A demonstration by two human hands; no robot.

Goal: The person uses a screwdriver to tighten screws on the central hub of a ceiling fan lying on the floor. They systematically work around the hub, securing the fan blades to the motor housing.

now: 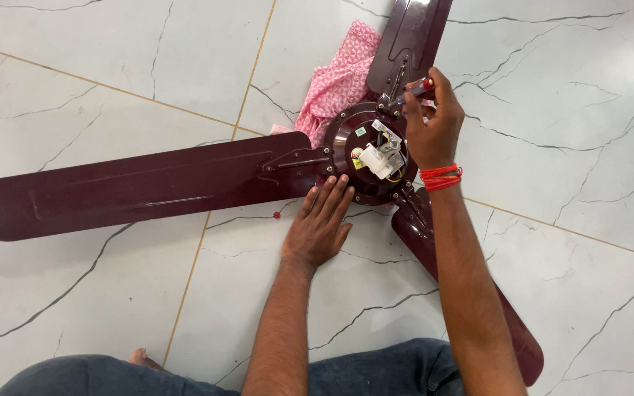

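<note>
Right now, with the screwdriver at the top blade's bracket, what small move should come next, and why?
Probably turn the screwdriver in the right hand: its tip sits at the blade bracket, and the left hand lies flat, fingertips against the motor hub, seemingly steadying it.

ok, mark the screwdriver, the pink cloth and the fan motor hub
screwdriver (418, 89), head view, on its red-tipped handle in the right hand.
pink cloth (339, 81), head view, on the middle of the fabric.
fan motor hub (346, 139), head view, on the maroon housing left of the white part.
</note>
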